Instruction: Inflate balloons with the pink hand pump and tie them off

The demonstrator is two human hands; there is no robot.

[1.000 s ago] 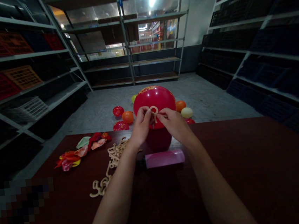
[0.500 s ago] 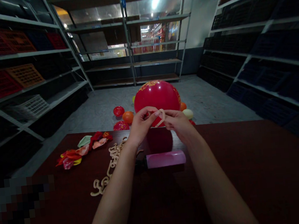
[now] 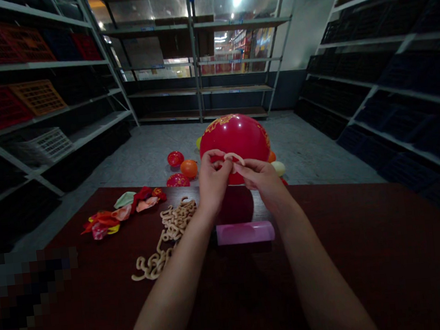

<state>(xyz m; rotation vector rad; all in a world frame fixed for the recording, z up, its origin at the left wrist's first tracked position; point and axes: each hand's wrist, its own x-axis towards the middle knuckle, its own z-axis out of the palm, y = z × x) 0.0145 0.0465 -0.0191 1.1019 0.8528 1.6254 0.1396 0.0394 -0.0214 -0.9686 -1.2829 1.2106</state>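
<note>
The fingers hide both ends of the curved beige piece (image 3: 235, 157); only its arch shows, spanning the gap between the left hand (image 3: 214, 178) and the right hand (image 3: 262, 177). Both hands are pinched on it, close together above the table (image 3: 328, 237). They also cover the lower front of the big red balloon (image 3: 236, 132) behind them, so whether they touch it cannot be told. The left forearm cuts across the pile of beige curls (image 3: 178, 218) and covers the left end of the pink cylinder (image 3: 246, 233). Limp balloons (image 3: 119, 214) overlap at the table's left, hard to count. Blurred blocks mask the lower left corner, and the crates on the right-hand shelves sink into shadow.

A second ago the piece shows as a ring with a tail; half a second ago, as a steeper loop by the right fingers. Now it is a low arch, and more of the pile shows than half a second ago.
</note>
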